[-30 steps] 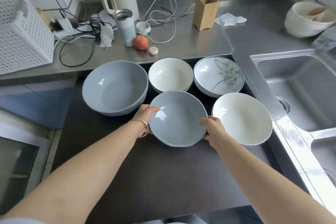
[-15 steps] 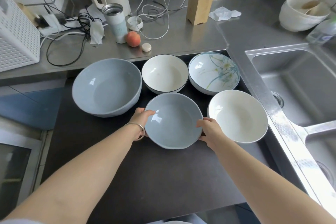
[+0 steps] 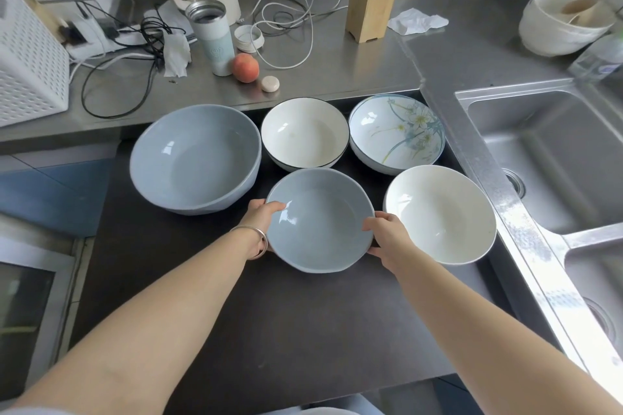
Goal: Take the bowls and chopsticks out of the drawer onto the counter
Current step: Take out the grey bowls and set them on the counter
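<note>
A small grey-blue bowl (image 3: 318,221) sits in the middle of the open dark drawer (image 3: 269,320). My left hand (image 3: 258,216) grips its left rim and my right hand (image 3: 387,234) grips its right rim. Around it stand a large grey-blue bowl (image 3: 194,158) at the left, a white bowl with a dark rim (image 3: 305,133) behind, a flower-patterned bowl (image 3: 396,133) at the back right, and a plain white bowl (image 3: 440,212) at the right. No chopsticks are visible.
The steel counter (image 3: 337,67) behind the drawer carries a wooden holder (image 3: 371,7), a tumbler (image 3: 212,37), a peach (image 3: 246,67), cables, a tissue and a white basket (image 3: 27,57). A steel sink (image 3: 553,158) lies to the right, with a white pot (image 3: 566,25) behind it.
Both hands stay on the small grey-blue bowl. The view has shifted slightly, and the bowl's place among the others looks the same.
</note>
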